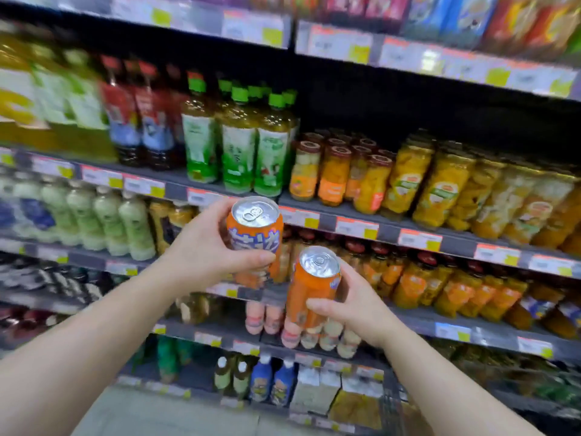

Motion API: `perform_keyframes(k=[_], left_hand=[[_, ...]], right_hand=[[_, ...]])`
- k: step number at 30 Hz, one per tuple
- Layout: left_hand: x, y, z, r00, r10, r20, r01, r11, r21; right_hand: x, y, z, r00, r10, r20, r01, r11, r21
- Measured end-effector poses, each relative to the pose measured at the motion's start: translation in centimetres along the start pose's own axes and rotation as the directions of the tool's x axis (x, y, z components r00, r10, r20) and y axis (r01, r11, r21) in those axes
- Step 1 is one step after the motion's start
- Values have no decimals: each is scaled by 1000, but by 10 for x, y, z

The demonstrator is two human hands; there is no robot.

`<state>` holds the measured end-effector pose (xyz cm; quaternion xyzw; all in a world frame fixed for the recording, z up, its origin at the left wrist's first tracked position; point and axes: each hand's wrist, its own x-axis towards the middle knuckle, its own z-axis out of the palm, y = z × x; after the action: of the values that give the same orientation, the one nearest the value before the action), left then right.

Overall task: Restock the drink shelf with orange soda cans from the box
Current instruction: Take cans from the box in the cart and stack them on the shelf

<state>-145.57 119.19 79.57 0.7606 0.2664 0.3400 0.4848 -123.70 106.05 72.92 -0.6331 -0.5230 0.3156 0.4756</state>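
Head view: stocked drink shelves (390, 229) fill the background. Left hand (207, 247) grips one orange soda can (255, 234); right hand (355, 306) grips another can (311, 286), fingers wrapped round each. Best kept upright, labels outward; destination unclear.

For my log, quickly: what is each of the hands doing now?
Left hand: closed, holding an orange soda can.
Right hand: closed, holding a second orange can.

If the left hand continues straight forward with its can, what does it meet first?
Probably the shelf edge with price labels just beyond the left hand and its orange can; depth is unclear, so it might pass beneath.
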Motion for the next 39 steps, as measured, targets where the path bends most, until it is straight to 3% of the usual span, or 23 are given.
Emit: perform_keyframes(k=[8,13,17,22,31,39], left_hand=[[-38,15,-222,964,-3,-264,4,1000,4],[-40,9,-304,916,-17,-402,-15,997,-76],[-24,0,-353,900,-26,-436,-12,996,-84],[12,-8,-412,865,-28,-501,-3,998,-61],[83,-6,-509,786,36,-618,-124,987,-101],[141,-4,-580,822,146,-551,-208,977,-51]], right_hand=[[97,-145,169,987,-130,90,118,985,127],[150,-218,225,959,-205,197,168,968,188],[199,-257,262,939,-248,240,195,955,225],[271,-290,302,910,-311,275,222,924,311],[378,-363,341,861,-392,326,325,915,240],[436,-426,344,859,-464,216,420,880,222]])
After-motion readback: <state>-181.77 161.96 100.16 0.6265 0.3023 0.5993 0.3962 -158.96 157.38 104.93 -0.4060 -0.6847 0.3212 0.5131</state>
